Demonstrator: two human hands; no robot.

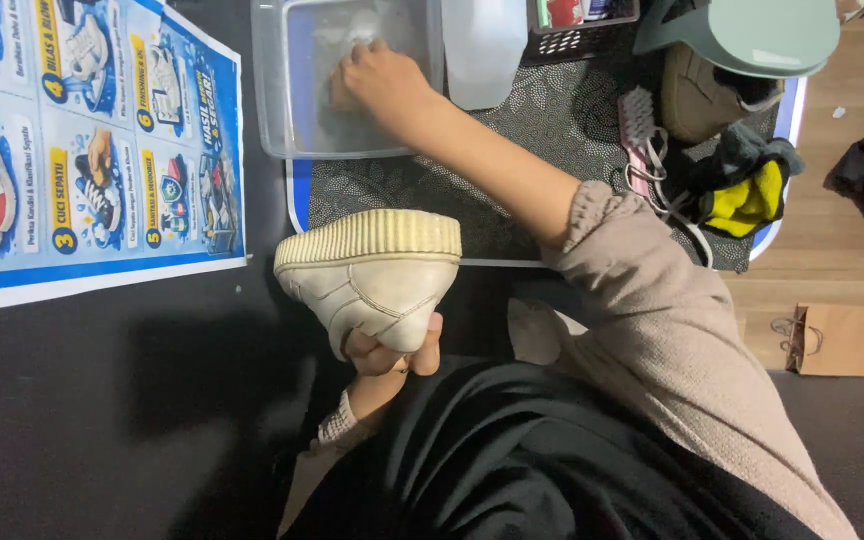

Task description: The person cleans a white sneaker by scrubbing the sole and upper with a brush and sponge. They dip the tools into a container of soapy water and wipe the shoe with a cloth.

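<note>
Leftmost, a blue illustrated poster [82,140] w/ shoe-cleaning pictures lies flat on the dark counter [102,400]. Next, centre-left: left hand [387,355] is closed round the heel end of a white sneaker [372,280], fingers curled under it, thumb on the side; shoe is held up off the counter, tipped on its side, ribbed cream sole facing up & away from the person. Above it, a clear plastic tub [272,90] sits at the upper edge of a patterned dark mat [552,110] w/ blue border. Right hand [377,80] reaches into the tub, fingers bent down & closed on a pale cloth [337,55]; how tight the grip is can't be told through the cloudy wall. Just right of the tub: a translucent white container [482,50], then a black mesh basket [582,35]. Further right on the mat: a pink-handled brush [637,125], a tan shoe [702,100] partly under a grey-green cap [752,35], & a dark-and-yellow cloth bundle [747,185]. Far right, on the wooden floor [832,250], a brown paper bag [842,340]. Beige sleeve [672,330] covers the right forearm.
</note>
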